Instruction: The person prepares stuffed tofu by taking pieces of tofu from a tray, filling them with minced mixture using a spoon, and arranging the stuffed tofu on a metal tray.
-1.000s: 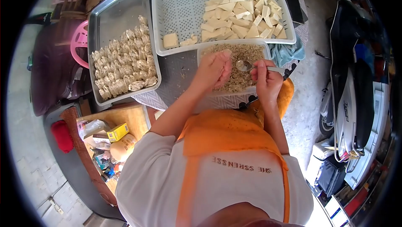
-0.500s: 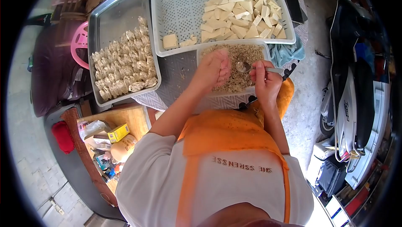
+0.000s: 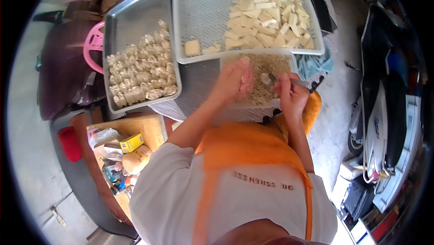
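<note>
My right hand (image 3: 293, 95) grips the handle of a metal spoon (image 3: 267, 79), its bowl over the crumbly brown-grey filling (image 3: 262, 92). That filling lies in a white plastic tub (image 3: 293, 60). At the tub's left side, my left hand (image 3: 236, 80) has its fingers curled in; motion blur and the hand itself hide what is in it. Behind the tub, a perforated white tray (image 3: 203, 14) bears a heap of pale tofu-like wedges (image 3: 271, 17), a square piece (image 3: 192, 48) and small scraps. To the left, a metal tray (image 3: 131, 21) carries rows of filling-coated pieces (image 3: 142, 71).
A blue-green cloth (image 3: 315, 63) lies right of the tub. A pink plastic chair (image 3: 94, 46) stands beyond the metal tray. Lower left, a wooden surface holds a yellow box (image 3: 131, 143) and clutter. A scooter (image 3: 377, 123) is parked at right.
The whole view has shifted slightly, moving the trays right and down. My left hand is blurred by motion near the tub. My right hand still holds the spoon over the filling.
</note>
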Demonstrator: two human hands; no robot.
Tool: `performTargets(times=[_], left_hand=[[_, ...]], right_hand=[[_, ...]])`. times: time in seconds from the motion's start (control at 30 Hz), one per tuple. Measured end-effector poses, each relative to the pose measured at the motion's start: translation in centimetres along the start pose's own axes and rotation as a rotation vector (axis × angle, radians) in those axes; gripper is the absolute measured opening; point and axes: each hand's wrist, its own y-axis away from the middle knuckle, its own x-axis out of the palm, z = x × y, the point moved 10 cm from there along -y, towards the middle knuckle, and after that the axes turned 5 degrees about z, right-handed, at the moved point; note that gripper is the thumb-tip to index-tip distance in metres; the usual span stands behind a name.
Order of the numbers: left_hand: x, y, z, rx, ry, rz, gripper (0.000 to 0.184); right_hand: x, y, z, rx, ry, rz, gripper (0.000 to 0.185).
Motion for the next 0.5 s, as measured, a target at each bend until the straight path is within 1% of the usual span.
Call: performTargets(times=[0.07, 0.1, 0.13, 0.2, 0.23, 0.3, 0.37, 0.43, 0.5], left_hand=[[0.2, 0.7, -2.1, 0.041, 0.002, 0.021, 0.042], [-0.1, 0.8, -4.6, 0.182, -0.143, -0.006, 0.043], [-1.9, 0.8, -8.1, 0.329, -0.524, -0.133, 0.042], [-6.5, 0.9, -12.3, 0.309, -0.423, -0.358, 0.042], [-8.9, 0.6, -15.2, 0.32, -0.613, -0.455, 0.041], [-15.1, -0.3, -19.2, 0.362, -0.512, -0.594, 0.034], [-20.7, -1.3, -23.7, 0.473, -0.899, -0.634, 0.025], [-28.9, -2.8, -25.5, 0.459, -0.838, -0.661, 0.017], [-34.7, -3.8, -26.1, 0.24, -1.112, -0.708, 0.026]], right_hand=[[0.0, 0.0, 0.1, -0.017, 0.003, -0.001, 0.022], [0.2, 0.0, -0.2, -0.035, -0.01, 0.015, 0.022], [0.4, 0.1, -0.2, -0.048, -0.018, 0.03, 0.023], [0.5, 0.1, 0.1, -0.041, -0.025, 0.031, 0.022], [0.5, 0.0, 0.1, -0.028, -0.031, 0.026, 0.024], [0.4, -0.1, 0.3, -0.017, -0.026, 0.028, 0.025], [0.4, -0.1, 0.4, -0.02, -0.004, 0.04, 0.024], [0.4, -0.2, 0.8, -0.046, 0.029, 0.032, 0.023], [0.4, -0.2, 1.0, -0.064, 0.054, 0.021, 0.022]])
